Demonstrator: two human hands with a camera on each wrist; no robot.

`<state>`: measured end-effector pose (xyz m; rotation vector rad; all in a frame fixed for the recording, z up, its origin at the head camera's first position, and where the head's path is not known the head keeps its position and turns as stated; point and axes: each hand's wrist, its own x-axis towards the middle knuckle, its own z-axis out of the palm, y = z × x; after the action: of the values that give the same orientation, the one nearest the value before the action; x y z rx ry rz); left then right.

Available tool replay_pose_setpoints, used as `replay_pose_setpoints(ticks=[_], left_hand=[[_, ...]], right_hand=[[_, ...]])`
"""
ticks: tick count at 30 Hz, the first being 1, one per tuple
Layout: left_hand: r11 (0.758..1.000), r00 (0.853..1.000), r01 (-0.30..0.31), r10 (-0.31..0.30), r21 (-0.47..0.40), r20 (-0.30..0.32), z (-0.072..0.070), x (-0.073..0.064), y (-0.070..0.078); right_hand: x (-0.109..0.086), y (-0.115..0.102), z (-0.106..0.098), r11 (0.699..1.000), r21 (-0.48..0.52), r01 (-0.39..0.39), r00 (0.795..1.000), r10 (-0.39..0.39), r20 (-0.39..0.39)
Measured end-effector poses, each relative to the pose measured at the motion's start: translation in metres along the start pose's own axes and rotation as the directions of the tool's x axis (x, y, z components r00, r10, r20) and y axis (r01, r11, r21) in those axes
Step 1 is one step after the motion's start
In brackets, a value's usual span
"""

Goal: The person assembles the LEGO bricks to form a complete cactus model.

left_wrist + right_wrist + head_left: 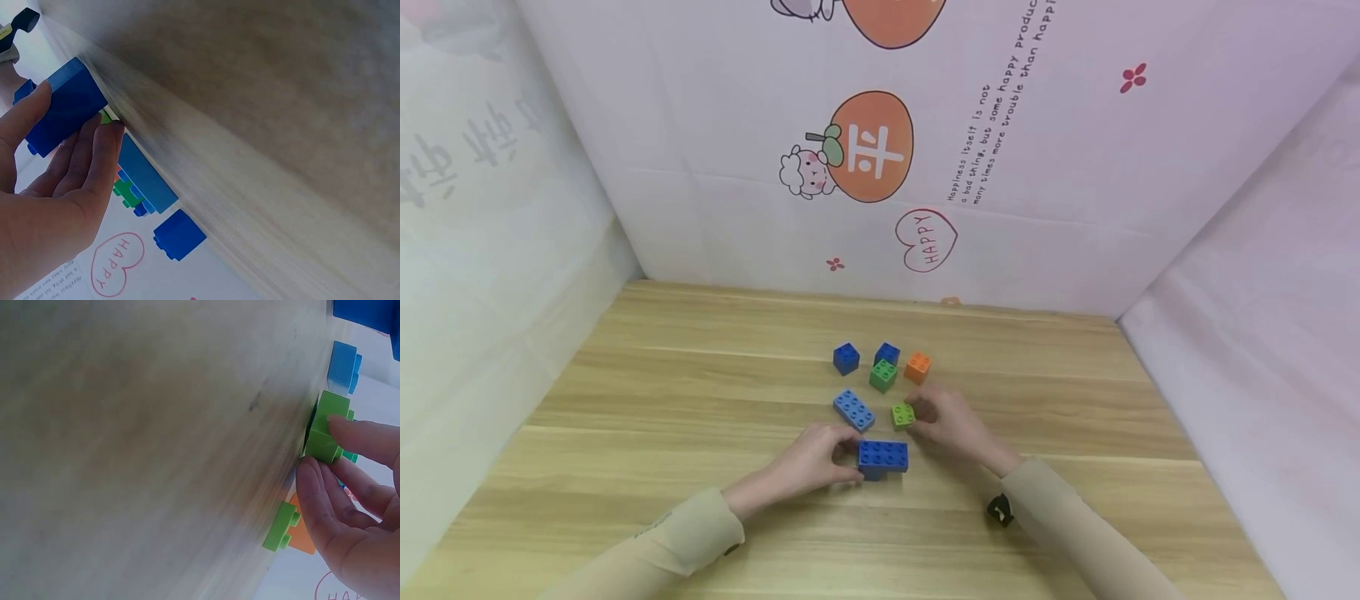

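In the head view my left hand (808,458) grips a long dark blue toy brick (883,455) from its left end. A smaller dark blue brick (871,473) sits beneath it. The left wrist view shows thumb and fingers on either side of this blue stack (69,109). To the right, my right hand (957,427) pinches a lime green brick (902,415) between thumb and fingers, close to the tabletop. Its side faces show in the right wrist view, where a second lime green brick (281,526) lies below the fingers, hidden from the head camera.
Beyond the hands lie a light blue long brick (853,410), a green brick (883,376), an orange brick (917,367) and two dark blue bricks (846,359). A small black object (1000,509) is beside the right sleeve. Printed white cloth (737,233) walls the wooden table (700,367).
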<state>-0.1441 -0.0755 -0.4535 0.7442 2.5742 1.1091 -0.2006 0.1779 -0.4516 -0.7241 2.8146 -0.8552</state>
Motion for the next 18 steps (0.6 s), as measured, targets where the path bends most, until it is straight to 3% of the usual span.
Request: replay_pose_setpoints(ticks=[18], left_hand=[[1.0,1.0,-0.003,0.003,-0.014,-0.002,0.0,0.0,-0.001]], right_hand=[[-0.01,-0.009,-0.005,0.998,0.02,0.053,0.999,-0.053,-0.014]])
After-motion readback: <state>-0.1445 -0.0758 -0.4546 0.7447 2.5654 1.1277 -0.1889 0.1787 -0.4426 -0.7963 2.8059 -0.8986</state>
